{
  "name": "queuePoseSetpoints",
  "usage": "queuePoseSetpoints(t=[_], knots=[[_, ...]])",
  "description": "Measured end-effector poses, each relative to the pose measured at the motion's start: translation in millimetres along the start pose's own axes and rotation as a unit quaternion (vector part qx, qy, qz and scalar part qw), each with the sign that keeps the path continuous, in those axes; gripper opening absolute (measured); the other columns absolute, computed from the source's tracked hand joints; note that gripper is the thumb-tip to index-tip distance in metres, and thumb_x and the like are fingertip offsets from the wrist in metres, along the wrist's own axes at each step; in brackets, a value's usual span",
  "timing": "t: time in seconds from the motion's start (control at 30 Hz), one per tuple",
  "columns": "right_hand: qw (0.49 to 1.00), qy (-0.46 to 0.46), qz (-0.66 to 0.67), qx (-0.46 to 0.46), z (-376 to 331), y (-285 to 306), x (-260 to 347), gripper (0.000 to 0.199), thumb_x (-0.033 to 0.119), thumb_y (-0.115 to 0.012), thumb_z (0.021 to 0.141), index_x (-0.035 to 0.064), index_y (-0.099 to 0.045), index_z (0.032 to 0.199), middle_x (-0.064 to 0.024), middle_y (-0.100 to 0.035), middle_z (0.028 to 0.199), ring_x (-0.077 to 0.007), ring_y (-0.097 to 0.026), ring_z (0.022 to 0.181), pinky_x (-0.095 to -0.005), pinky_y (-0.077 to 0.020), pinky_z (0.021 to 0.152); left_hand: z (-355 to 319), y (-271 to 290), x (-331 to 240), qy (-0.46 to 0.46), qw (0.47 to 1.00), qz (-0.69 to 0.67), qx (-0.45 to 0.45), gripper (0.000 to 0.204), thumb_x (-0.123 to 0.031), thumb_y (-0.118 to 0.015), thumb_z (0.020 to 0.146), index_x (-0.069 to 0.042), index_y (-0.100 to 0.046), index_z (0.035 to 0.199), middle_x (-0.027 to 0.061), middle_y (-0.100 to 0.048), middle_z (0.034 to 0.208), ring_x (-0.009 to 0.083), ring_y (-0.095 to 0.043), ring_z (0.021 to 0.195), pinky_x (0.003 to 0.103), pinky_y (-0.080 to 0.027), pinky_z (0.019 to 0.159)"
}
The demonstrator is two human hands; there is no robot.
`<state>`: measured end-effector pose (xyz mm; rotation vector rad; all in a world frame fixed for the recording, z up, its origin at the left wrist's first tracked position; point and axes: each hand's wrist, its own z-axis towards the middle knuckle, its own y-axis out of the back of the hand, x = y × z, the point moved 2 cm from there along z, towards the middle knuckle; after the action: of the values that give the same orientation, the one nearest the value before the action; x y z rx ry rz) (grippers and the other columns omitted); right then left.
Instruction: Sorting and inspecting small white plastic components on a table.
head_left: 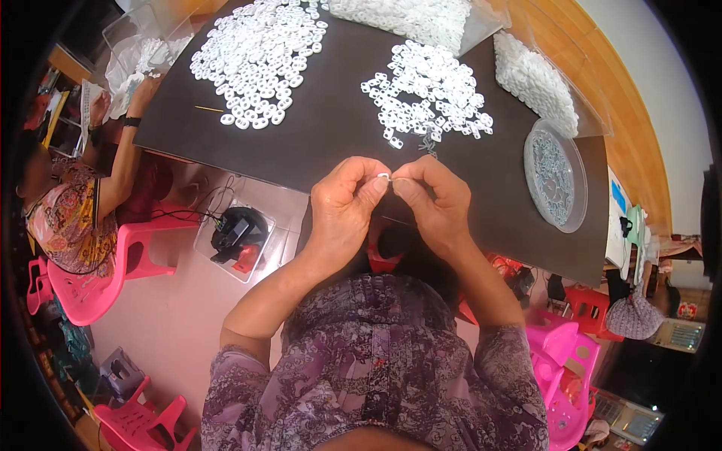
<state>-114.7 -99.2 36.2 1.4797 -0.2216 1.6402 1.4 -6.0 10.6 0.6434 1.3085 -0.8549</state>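
Left hand (pixel 347 197): pinching a small white ring (pixel 383 177) between thumb and forefinger.
Right hand (pixel 434 197): gripping the same ring from 3 o'clock.
Ring: hovering over the dark table (pixel 331 128) edge.
Loose ring pile (pixel 432 94): lying at 12 o'clock.
Round tray (pixel 556 177): sitting at 3 o'clock.

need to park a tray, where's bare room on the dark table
Bare: the strip between the two heaps of white rings, and the near left corner of the table. Crowded: the far edge and the right side by the round dish.
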Motion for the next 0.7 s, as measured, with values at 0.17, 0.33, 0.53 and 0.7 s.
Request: queuePoseSetpoints(t=[0.17, 0.33, 0.53, 0.7], knots=[[1.0, 0.002, -0.007, -0.003, -0.9, -4.1, -3.9, 0.004, 0.002, -0.06, 0.084, -0.0004, -0.061, 0.086, -0.0023, -0.06, 0.079, -0.008, -0.055, 0.075, -0.022, -0.0435, 0.068, -0.2, 3.1, -2.0, 0.055, 0.997, -0.049, 0.015, 0.014, -0.011, -0.06, 0.09, 0.002, -0.06, 0.095, -0.0015, -0.058, 0.084, 0.0043, -0.049, 0.075, 0.018, -0.042, 0.068], [1.0, -0.012, 0.02, -0.005, -1.4, -4.8, -2.7, 0.003, 0.001, -0.059, 0.083, -0.0001, -0.061, 0.086, -0.0012, -0.059, 0.078, -0.0072, -0.054, 0.074, -0.0219, -0.0431, 0.067, -0.8, 0.7, 2.6, 0.01, 1.0, -0.019, -0.018, 0.008, -0.005, -0.061, 0.086, 0.002, -0.061, 0.091, 0.0019, -0.059, 0.081, 0.0076, -0.052, 0.073, 0.021, -0.043, 0.067], [0.999, 0.03, 0.002, -0.021, 0.0, -10.8, -7.9, 0.005, 0.004, -0.057, 0.084, -0.0006, -0.059, 0.082, -0.0007, -0.055, 0.072, -0.0075, -0.049, 0.067, -0.0226, -0.0412, 0.062, -4.5, -1.7, -1.7, -0.096, 0.983, 0.15, -0.036, 0.009, -0.005, -0.062, 0.087, 0.003, -0.062, 0.089, 0.0005, -0.059, 0.081, 0.0062, -0.05, 0.071, 0.02, -0.042, 0.065], [0.998, 0.05, -0.018, -0.023, -0.4, -17.7, -9.3, 0.007, 0.005, -0.055, 0.085, -0.0008, -0.058, 0.082, -0.0014, -0.054, 0.072, -0.0083, -0.049, 0.066, -0.0228, -0.0411, 0.062, -8.9, -2.6, 6.0, -0.068, 0.991, 0.089, -0.068, 0.009, -0.005, -0.062, 0.087, 0.003, -0.063, 0.091, 0.0004, -0.059, 0.079, 0.0065, -0.051, 0.069, 0.02, -0.042, 0.063]])
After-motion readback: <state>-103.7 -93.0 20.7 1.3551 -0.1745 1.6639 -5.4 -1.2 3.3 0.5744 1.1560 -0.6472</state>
